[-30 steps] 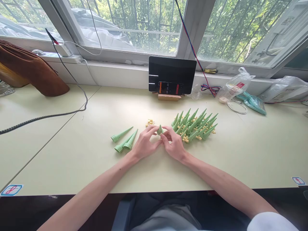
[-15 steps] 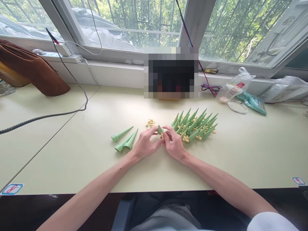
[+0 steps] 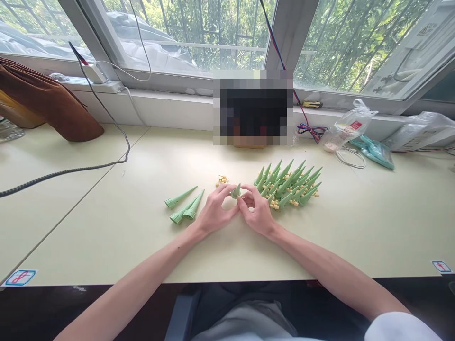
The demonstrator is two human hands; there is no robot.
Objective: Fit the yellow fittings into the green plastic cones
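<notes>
A green plastic watering spike [image 3: 235, 192] is held up between both hands with its point upward. My left hand [image 3: 216, 211] is closed around its side with thumb and fingers. My right hand [image 3: 258, 213] pinches a small yellow valve [image 3: 242, 197] against the spike; whether the valve sits inside it I cannot tell. Left of my hands lie three loose green spikes [image 3: 194, 207] without visible yellow parts. A little pile of yellow valves [image 3: 223, 180] lies just beyond my left fingers. Rows of green spikes with yellow valves [image 3: 284, 182] are laid out beside my right hand.
A pixelated dark object [image 3: 254, 113] stands by the window. A black cable [image 3: 64, 174] crosses the table at left, near a brown leather-like bag [image 3: 53, 104]. Plastic bags [image 3: 350, 125], a teal packet [image 3: 375, 152] and a white cable [image 3: 350, 158] lie at the back right.
The spike in my hands has been turned slightly, so its point stands more upright. The yellow valve now points sideways, and my right fingers have shifted around it.
</notes>
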